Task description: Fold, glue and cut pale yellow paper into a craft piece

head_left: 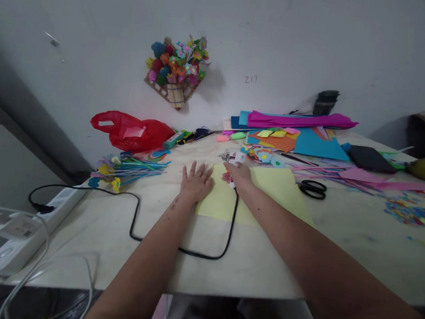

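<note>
My left hand (195,184) lies flat with fingers spread, partly on the table and partly at the left edge of a yellow sheet (284,193). Over the sheet's upper part, my right hand (240,176) is closed around a white glue gun (239,157). Its black cord (232,226) runs down from the grip, passes under my left forearm and reaches the power strip. Small metal wire parts show by the gun's front, too small to make out. Foam flowers (265,155) lie just beyond the sheet. Black-handled scissors (312,189) rest at its right edge.
A white power strip (60,201) with cables sits at the table's left edge. Flower stems (141,168) and a red plastic bag (136,133) lie at the left. Coloured sheets (321,144), a dark flat case (371,158) and paper scraps (414,212) spread across the right.
</note>
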The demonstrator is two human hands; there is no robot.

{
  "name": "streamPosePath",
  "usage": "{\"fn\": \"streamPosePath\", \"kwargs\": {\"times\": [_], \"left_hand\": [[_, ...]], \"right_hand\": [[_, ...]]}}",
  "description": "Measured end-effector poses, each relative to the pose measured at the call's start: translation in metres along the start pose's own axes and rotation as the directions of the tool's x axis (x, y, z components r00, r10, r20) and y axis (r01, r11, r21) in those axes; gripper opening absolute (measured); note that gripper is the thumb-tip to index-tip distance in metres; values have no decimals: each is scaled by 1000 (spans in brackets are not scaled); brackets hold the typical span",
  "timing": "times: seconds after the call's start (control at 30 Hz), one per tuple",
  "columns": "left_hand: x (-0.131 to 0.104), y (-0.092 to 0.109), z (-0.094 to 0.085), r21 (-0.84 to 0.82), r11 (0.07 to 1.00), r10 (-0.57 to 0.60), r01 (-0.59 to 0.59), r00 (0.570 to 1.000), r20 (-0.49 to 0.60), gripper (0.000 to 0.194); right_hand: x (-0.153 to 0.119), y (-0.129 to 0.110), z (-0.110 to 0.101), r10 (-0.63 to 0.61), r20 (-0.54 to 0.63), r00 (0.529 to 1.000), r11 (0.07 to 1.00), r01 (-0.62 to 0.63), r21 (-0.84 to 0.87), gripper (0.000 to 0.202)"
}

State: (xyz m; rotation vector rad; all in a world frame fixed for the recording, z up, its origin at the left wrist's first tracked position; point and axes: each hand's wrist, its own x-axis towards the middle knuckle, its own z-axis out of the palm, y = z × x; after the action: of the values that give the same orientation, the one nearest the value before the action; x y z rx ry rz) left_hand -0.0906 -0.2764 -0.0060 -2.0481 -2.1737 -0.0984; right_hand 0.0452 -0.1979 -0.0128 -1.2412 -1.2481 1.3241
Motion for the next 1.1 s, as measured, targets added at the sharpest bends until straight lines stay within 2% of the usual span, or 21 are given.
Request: {"fn": "streamPosePath", "kwargs": {"times": [0.3, 0.4, 0.47, 0.6, 0.77, 1.1], "left_hand": [[5, 4, -5, 4, 1000, 14, -14, 1000, 2, 53], [13, -6, -3, -91, 996, 24, -19, 998, 59, 52], [20, -15, 1, -206, 978, -12, 32, 995, 97, 52], [35, -23, 7, -327, 927, -176, 182, 983, 49, 53], [35, -18, 8, -398, 908, -174, 133, 982, -68, 44], [33, -22, 11, -447, 890, -155, 83, 980, -126, 28]], "right_hand": [[-1, -1, -1, 23, 15, 1000, 1000, -23, 12, 20], [0, -1, -1, 44, 27, 999, 998, -45, 33, 20], [-1, -3, -1, 58, 31, 998, 998, -59, 31, 20], [-6, -9, -3, 86, 24, 996, 996, -87, 20, 20], [-14, -20, -8, 168, 81, 982, 984, -172, 36, 17], [-18, -33, -16, 237, 201, 951, 970, -242, -2, 15]]}}
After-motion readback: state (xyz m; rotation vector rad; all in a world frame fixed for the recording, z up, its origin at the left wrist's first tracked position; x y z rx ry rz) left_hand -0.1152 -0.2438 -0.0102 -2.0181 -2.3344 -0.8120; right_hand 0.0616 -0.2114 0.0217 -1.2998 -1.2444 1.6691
